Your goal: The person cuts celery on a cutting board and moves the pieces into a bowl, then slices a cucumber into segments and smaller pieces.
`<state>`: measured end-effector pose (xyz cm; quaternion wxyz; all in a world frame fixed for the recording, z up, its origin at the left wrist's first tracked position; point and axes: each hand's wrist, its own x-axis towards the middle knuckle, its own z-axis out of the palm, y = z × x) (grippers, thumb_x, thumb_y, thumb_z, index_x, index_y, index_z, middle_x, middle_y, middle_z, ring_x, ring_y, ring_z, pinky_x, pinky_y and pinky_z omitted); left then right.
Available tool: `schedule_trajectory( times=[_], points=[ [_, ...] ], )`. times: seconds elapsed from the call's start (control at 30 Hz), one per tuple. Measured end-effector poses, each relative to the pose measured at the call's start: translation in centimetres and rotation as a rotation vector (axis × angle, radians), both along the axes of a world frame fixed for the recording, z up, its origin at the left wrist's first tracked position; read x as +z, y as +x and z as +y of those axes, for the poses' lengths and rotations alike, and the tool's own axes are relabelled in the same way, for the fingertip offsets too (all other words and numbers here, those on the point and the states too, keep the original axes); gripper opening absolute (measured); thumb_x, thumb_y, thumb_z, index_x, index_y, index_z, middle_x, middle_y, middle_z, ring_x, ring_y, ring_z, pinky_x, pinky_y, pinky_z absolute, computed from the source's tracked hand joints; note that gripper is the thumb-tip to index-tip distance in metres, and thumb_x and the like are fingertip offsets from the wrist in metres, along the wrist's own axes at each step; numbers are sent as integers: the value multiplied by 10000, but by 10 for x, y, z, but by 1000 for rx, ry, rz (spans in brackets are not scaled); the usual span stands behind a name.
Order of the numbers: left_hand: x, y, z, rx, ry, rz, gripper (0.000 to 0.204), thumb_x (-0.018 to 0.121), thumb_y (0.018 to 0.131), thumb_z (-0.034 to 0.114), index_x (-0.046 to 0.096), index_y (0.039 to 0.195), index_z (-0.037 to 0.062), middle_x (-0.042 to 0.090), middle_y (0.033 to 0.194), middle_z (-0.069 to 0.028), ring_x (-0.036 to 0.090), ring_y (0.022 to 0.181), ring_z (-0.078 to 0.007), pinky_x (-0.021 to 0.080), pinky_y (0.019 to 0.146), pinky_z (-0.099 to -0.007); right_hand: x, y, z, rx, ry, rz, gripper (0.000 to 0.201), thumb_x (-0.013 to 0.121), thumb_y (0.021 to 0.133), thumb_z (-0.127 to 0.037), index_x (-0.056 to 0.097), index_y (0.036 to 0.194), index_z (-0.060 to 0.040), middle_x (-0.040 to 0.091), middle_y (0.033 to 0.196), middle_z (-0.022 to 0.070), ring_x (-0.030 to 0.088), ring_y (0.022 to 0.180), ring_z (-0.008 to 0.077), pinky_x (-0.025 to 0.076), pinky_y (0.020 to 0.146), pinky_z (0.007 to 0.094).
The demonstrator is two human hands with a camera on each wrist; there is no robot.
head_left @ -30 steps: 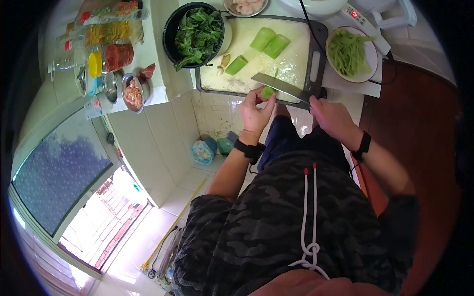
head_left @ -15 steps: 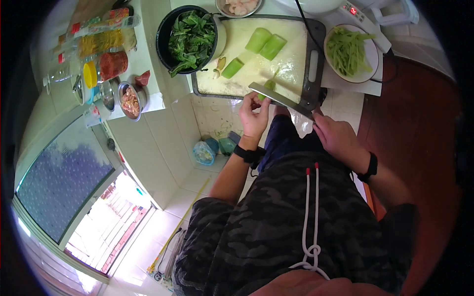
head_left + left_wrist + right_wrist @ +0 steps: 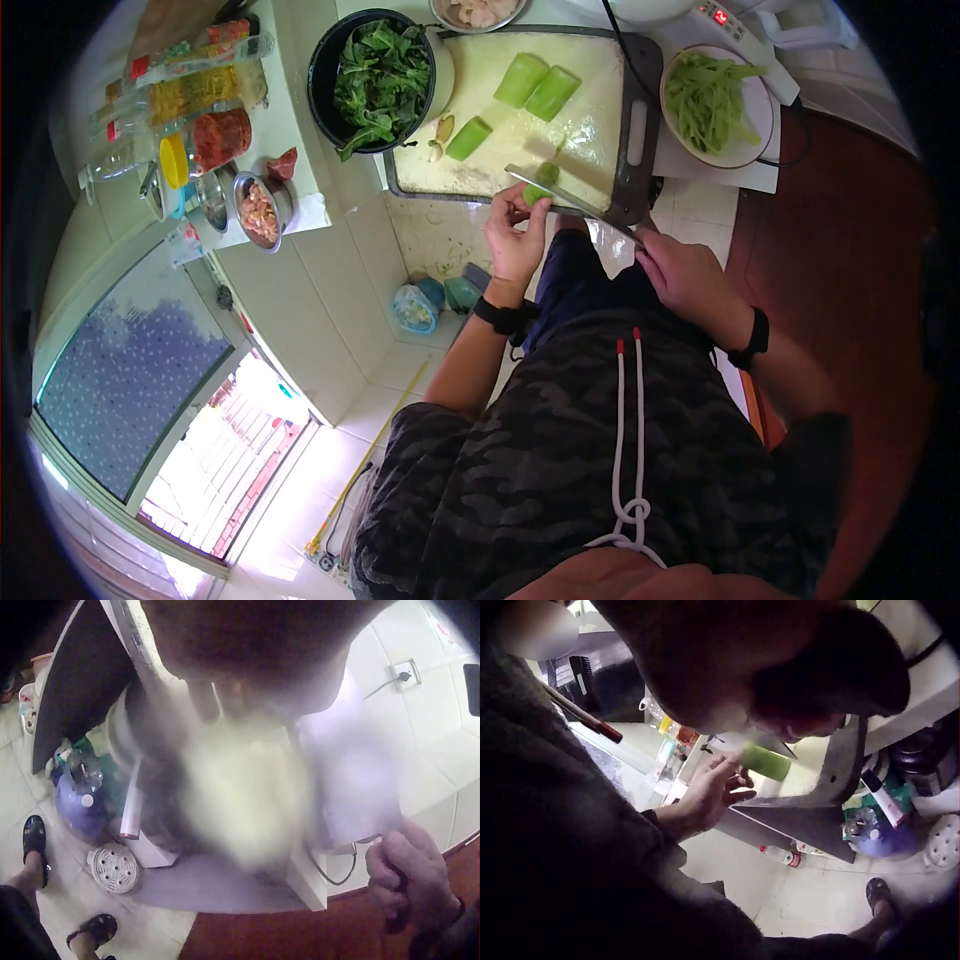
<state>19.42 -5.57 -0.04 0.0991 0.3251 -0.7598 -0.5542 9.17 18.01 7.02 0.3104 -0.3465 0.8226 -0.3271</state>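
indoors, cutting board (image 3: 597, 125), tiled floor (image 3: 64, 889)

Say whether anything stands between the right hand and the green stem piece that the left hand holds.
Only the kitchen knife: the right hand grips it, and in the head view its blade crosses the green stem piece in the left hand. Nothing else visible stands between.

Downward head and right wrist views share board (image 3: 595, 110)
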Motion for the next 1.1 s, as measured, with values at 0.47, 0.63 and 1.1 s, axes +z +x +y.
schedule_trajectory(
  times=[0.47,0.63,1.1],
  points=[
    [0,-2,-4,-20,41,-6,313,738,831,38,575,1092,-18,623,810,-30,614,726,-86,523,690,-245,-22,-2,-15,85,123,32,256,539,942,-185,520,1138,-21,625,840,186,609,707,385,475,617,478],
    [6,-2,-4,-37,64,-19,245,709,868,57,552,1044,-8,615,829,-28,605,749,-81,518,694,-227,-32,1,-21,56,79,156,141,539,922,-141,496,1013,-43,587,708,162,614,610,367,492,518,458],
    [-7,4,2,146,300,94,130,606,919,-8,483,897,29,603,720,-62,598,621,-124,499,598,-246,23,6,-12,47,150,-28,253,569,922,-181,528,1142,-63,624,844,171,615,682,377,484,606,478]
  ],
)
